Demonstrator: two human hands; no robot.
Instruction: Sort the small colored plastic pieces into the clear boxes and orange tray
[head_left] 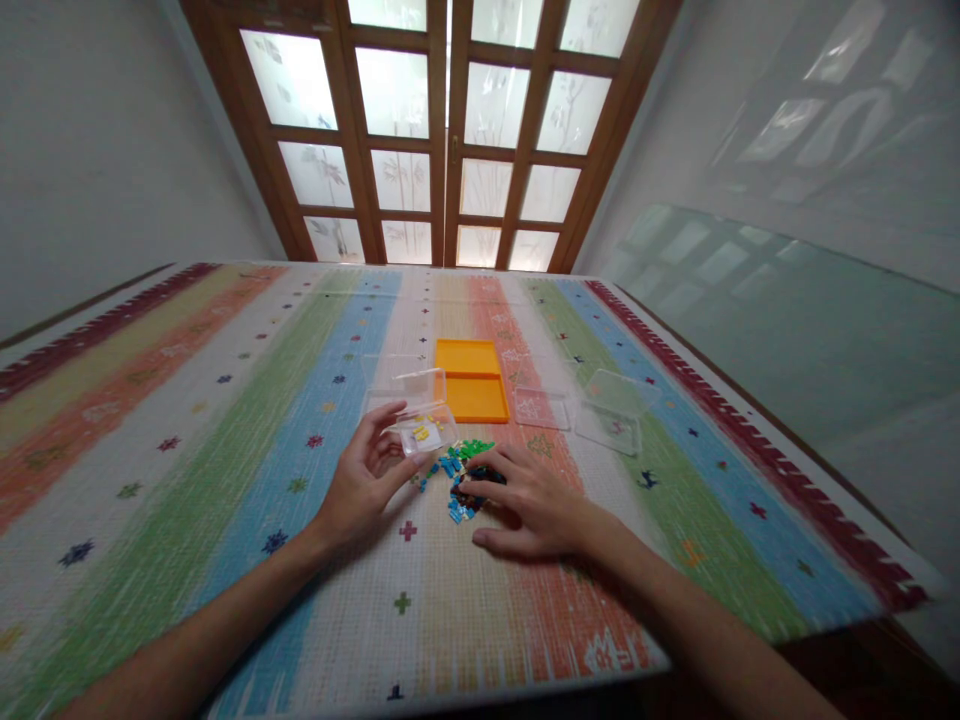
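Note:
My left hand grips a small clear plastic box between thumb and fingers, tilted above the cloth. Several yellow pieces lie inside it. Just right of it, a loose pile of small building bricks is spread on the cloth, with blue, green and dark pieces. My right hand rests over the pile's right side, fingers spread and curved, the fingertips among the dark and blue bricks. Whether a brick is pinched there I cannot make out; part of the pile is hidden under the fingers.
An open orange case lies beyond the pile. Clear plastic boxes stand on both sides: one behind my left hand, others to the right, including one with a raised lid. A striped tablecloth covers the table.

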